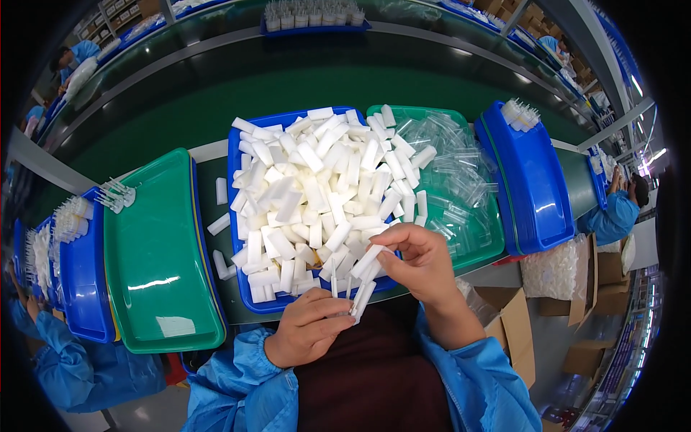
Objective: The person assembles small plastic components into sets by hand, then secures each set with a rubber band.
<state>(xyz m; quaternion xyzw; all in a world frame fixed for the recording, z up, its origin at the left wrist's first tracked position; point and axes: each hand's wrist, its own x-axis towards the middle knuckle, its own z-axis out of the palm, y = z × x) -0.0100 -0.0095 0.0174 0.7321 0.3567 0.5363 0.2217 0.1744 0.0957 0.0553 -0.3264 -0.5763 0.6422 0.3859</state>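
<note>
My left hand (313, 327) is closed around a small white piece with thin upright rods (335, 282), in front of my chest. A white oblong block (362, 304) stands at that piece, beside my fingertips; its lower end is partly hidden. My right hand (421, 263) pinches another white block (368, 261) between thumb and fingers, tilted, just above the rods. Whether it touches them I cannot tell. Right behind both hands, a blue tray (236, 155) is heaped with white blocks (309, 194).
A green tray (497, 234) with clear plastic tubes (450, 155) stands at the right, beside stacked blue trays (533, 187). At the left lies a green tray (155, 252) with several pronged white pieces (115, 196). Loose blocks (219, 225) lie between trays. Co-workers in blue sit at both sides.
</note>
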